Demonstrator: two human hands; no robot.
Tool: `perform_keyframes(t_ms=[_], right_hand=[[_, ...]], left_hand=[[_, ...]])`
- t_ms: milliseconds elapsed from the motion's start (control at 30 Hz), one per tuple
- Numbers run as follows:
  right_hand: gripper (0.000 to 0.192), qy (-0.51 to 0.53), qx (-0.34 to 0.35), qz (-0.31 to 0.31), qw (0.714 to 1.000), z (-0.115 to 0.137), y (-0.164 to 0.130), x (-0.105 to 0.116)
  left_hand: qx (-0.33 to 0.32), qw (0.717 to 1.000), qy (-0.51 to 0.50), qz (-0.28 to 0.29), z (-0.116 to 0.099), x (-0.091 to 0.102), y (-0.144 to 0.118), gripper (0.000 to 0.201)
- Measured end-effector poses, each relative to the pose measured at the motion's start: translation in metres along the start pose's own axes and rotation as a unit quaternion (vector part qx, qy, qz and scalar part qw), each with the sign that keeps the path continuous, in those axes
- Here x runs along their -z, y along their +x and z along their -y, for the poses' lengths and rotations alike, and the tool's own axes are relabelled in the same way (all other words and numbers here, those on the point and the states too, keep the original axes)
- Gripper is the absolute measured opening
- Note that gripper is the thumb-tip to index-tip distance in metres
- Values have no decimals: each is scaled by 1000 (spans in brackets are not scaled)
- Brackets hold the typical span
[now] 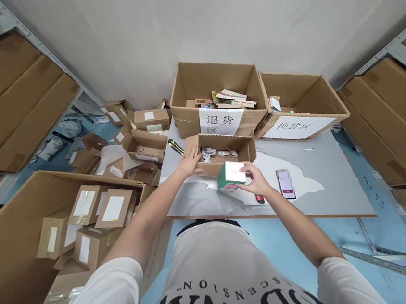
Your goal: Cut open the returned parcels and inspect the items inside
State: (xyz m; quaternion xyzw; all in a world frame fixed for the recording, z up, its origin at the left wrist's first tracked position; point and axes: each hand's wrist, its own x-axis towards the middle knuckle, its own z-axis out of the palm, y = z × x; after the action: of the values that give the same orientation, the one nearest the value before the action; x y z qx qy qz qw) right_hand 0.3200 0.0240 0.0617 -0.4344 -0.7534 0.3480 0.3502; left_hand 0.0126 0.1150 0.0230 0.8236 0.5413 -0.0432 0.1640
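Left hand (pixel 190 164) flat, fingers spread, pressed on near left corner of small open cardboard box (pixel 221 152) at middle of desk (pixel 336 176); right hand (pixel 254 178) clamped around green-and-white carton (pixel 230 175), held just in front of that box, above desk surface. Close to right hand: red-tipped pen (pixel 259 198) and phone (pixel 285 184) lying flat on desk; black-and-yellow utility knife (pixel 175 146) left of small box. Behind: 2 large labelled cartons, left one (pixel 214 92) holding books, right one (pixel 302 100) nearly bare.
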Motion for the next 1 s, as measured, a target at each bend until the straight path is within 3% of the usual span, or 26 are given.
perform_keyframes(t_ms=[267, 367, 467, 567, 633, 767, 900, 1000], right_hand=[[48, -1, -42, 33, 999, -23, -24, -48], [48, -34, -50, 65, 996, -29, -25, -59], [48, -61, -49, 89, 993, -35, -29, -71], [46, -68, -53, 110, 990, -38, -34, -81], [46, -72, -45, 116, 990, -35, -36, -82], [54, -140, -21, 150, 978, -18, -27, -69], [63, -233, 5, 250, 940, 4, -6, -55], [58, -249, 3, 298, 921, 13, 5, -52]], left_hand=[[-44, 998, -32, -32, -12, -14, -43, 72], [-94, 992, -67, -41, -23, -21, -68, 71], [-142, 980, -137, -25, -40, -34, -87, 89], [-107, 967, -230, -21, -57, -49, -90, 110], [-79, 957, -278, -33, -65, -58, -86, 112], [-55, 950, -304, -40, -72, -67, -78, 95], [-63, 954, -289, -41, -72, -68, -78, 91], [-75, 958, -275, -40, -71, -70, -80, 90]])
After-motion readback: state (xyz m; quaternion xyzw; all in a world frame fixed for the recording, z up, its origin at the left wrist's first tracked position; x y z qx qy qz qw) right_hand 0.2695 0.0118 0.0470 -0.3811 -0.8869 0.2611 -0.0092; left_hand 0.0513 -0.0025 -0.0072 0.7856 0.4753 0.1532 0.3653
